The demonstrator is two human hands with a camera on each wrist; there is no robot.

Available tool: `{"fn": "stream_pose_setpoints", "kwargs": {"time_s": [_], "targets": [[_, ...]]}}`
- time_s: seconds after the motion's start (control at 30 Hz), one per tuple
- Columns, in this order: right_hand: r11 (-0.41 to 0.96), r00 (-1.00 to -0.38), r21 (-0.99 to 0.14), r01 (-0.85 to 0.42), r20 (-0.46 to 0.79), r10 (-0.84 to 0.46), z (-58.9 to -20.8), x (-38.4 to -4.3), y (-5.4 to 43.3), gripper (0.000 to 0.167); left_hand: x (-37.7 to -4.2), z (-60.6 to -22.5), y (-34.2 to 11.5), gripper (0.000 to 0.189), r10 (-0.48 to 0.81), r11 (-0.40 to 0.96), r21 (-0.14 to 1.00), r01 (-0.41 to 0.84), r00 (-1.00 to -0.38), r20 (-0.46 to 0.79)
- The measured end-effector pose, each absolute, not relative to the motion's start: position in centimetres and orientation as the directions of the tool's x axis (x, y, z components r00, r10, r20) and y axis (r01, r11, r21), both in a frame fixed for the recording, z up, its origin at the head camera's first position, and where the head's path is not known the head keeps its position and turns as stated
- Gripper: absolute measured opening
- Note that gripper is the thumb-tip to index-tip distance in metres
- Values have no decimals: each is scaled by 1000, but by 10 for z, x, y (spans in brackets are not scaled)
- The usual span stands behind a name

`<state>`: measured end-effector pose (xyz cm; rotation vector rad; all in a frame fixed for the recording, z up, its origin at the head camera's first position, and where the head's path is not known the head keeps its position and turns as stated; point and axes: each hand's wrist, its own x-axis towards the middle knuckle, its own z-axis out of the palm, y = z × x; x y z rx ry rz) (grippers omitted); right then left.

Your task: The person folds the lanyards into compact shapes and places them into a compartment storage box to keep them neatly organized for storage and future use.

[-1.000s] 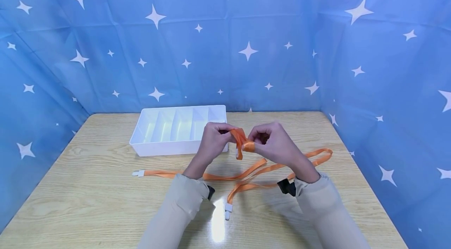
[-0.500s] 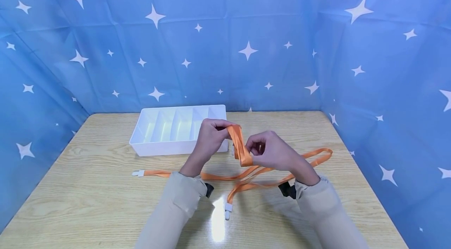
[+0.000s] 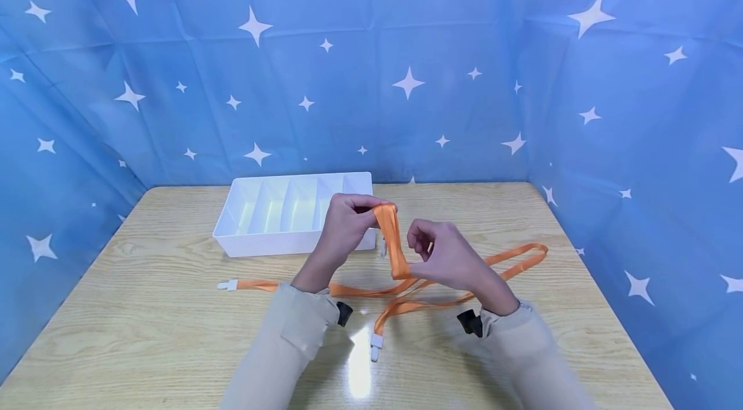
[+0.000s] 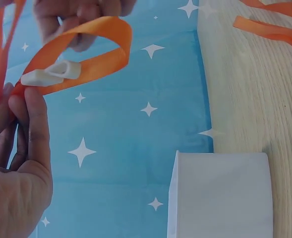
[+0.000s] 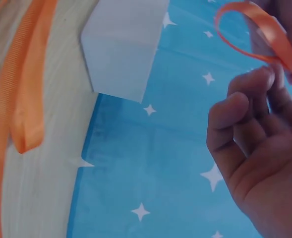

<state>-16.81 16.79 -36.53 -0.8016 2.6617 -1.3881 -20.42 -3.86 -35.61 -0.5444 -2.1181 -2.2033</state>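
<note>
There were no words, numbers or labels to read anywhere. The blue cloth (image 3: 371, 75) only had white star shapes printed on it.

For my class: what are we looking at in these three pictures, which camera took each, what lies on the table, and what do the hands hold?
No machine here: a person works with bare hands. The wide picture comes from a head camera; the two close ones from cameras on each wrist. On the wooden table stand a white divided tray and loose orange lanyards with white clips. The left hand pinches a loop of orange lanyard strap; the right hand grips its lower end.
</note>
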Motion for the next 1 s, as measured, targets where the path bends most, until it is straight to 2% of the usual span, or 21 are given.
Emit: {"fn": "stream_pose_setpoints", "kwargs": {"time_s": [0.17,0.33,0.77,1.0], "targets": [[495,-888,-756,-429,254,-383,-373,-168,164,43,-204,-356,-38,13,210,-76,964,255,-941,266],[472,-907,-785,-401,270,-322,-381,-168,159,51,-203,-357,-37,14,216,-95,962,255,-938,270],[355,-914,-851,-387,304,-269,-393,-166,143,23,-203,-359,-36,13,218,-104,959,263,-935,280],[329,-908,-851,-409,342,-244,-397,-167,138,10,-202,-359,-36,13,217,-93,962,255,-938,270]]}}
